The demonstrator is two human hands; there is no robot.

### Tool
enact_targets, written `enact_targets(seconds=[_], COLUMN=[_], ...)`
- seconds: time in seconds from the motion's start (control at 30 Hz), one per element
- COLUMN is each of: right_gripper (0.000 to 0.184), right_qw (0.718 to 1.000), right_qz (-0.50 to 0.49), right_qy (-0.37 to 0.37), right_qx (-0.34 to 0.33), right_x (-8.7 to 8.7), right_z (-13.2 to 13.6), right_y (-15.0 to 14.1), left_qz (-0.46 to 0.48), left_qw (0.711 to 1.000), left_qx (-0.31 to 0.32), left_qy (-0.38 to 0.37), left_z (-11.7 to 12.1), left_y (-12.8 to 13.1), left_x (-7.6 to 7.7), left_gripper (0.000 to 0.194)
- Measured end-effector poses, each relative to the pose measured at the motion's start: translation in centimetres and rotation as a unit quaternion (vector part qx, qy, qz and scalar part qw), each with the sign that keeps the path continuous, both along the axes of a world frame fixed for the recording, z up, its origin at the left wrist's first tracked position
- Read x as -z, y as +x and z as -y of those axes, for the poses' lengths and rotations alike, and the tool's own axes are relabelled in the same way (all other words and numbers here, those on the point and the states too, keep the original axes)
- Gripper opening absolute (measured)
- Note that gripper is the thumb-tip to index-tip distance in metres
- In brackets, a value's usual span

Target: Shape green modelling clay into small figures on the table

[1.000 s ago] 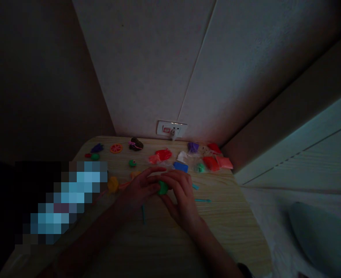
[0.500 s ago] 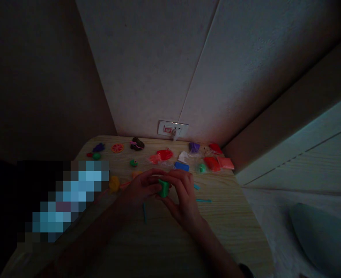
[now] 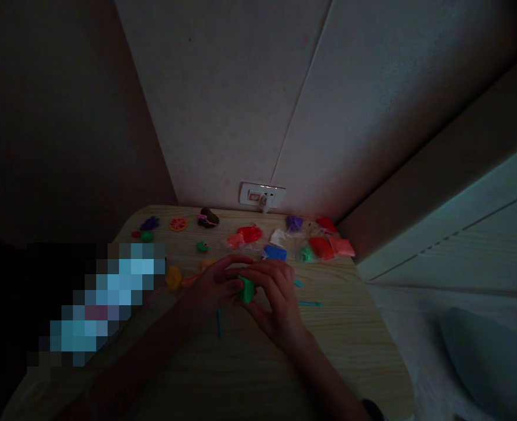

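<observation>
Between my two hands, just above the table, is a lump of green modelling clay [image 3: 246,290] with a flattened face. My left hand [image 3: 217,283] pinches it from the left with thumb and fingers. From the right, my right hand [image 3: 276,289] curls its fingers over the top while its thumb lies underneath. The fingers hide the back of the clay. Close by on the table are a thin blue tool [image 3: 219,324] below the hands and another blue clay tool [image 3: 309,303] to the right.
Shaped clay pieces, among them an orange-rimmed disc [image 3: 178,224] and a brown lump [image 3: 208,218], lie at the back left. Several clay packets, such as a red one [image 3: 321,248] and a blue one [image 3: 275,252], lie at the back right. A wall socket [image 3: 262,195] sits behind the wooden table [image 3: 346,345].
The green clay has turned slightly between my fingers and shows a flatter, more angular face. Both hands have shifted only a little around it.
</observation>
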State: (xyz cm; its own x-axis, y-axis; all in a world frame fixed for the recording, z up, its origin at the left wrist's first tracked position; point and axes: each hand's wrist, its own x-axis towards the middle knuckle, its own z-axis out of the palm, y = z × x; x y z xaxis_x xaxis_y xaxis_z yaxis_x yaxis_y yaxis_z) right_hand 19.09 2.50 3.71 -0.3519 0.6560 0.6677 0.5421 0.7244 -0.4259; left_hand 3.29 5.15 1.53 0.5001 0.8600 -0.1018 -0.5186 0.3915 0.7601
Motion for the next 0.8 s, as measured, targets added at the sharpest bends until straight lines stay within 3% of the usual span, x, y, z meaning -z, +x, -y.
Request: enact_targets(seconds=[0.27, 0.43, 0.63, 0.8], right_gripper=[0.027, 0.026, 0.028, 0.026], right_qw=[1.000, 1.000, 0.999, 1.000], right_qz=[-0.016, -0.016, -0.033, -0.021], right_qy=[0.004, -0.004, -0.007, -0.003], right_qx=[-0.006, 0.012, 0.028, 0.020], right_x=[0.0, 0.1, 0.1, -0.1], right_z=[0.0, 0.0, -0.1, 0.0], right_y=[0.2, 0.2, 0.4, 0.3], left_qz=[0.040, -0.001, -0.004, 0.015], left_qw=[0.998, 0.998, 0.999, 0.999], left_qx=[0.040, 0.027, 0.019, 0.024], left_qy=[0.015, 0.049, 0.047, 0.041], left_z=[0.0, -0.4, -0.2, -0.1], left_y=[0.2, 0.2, 0.0, 0.0], left_x=[0.3, 0.9, 0.1, -0.3], left_gripper=[0.050, 0.053, 0.043, 0.045])
